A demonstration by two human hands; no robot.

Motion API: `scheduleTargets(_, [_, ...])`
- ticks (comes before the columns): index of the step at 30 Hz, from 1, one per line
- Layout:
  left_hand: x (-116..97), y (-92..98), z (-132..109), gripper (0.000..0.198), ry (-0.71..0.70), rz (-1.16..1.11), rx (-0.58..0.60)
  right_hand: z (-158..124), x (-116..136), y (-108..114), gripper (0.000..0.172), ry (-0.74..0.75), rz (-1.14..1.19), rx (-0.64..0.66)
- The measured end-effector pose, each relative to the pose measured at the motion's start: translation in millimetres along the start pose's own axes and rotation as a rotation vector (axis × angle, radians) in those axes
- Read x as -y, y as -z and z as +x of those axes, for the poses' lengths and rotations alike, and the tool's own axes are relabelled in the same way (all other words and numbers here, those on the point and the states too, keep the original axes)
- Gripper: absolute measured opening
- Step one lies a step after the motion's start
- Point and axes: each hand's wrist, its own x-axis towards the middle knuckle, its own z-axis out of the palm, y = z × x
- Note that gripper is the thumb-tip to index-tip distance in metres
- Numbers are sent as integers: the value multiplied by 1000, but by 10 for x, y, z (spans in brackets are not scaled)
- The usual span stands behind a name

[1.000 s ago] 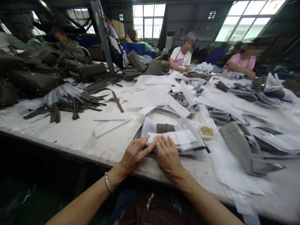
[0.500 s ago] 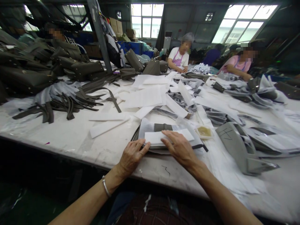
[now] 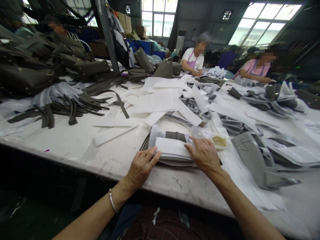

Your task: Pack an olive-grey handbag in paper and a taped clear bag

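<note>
A white paper strip [image 3: 171,147] lies folded over a flat stack of grey leather pieces [image 3: 172,136] near the front of the white table [image 3: 75,146]. My left hand [image 3: 141,165] lies flat with its fingers stretched out, pressing the strip's left end. My right hand [image 3: 205,154] rests flat on the strip's right end, fingers spread. Neither hand holds anything. A small tray of yellowish glue [image 3: 220,141] sits just beyond my right hand.
Dark leather straps [image 3: 67,111] and finished bags [image 3: 37,73] pile up at left. White paper sheets [image 3: 157,101] and grey cut parts [image 3: 260,160] cover the middle and right. Three other people sit at the far side. A steel post [image 3: 107,36] rises behind.
My right hand slid rightward along the paper strip, from beside my left hand to the strip's right end. My left hand stayed in place.
</note>
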Motion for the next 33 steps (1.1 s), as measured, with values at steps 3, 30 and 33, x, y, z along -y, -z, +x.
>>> scheduleTargets(3, [4,6,2,39,7,-2,9,-36,22,12,46,-16,3,17])
scheduleTargets(30, [-3,11,-42,39,15,-79,31,53,727,5,76,202,299,212])
scheduleTargets(33, [-3,1,-30,39,15,-66,33,-35,777,-33,64,287,311,167])
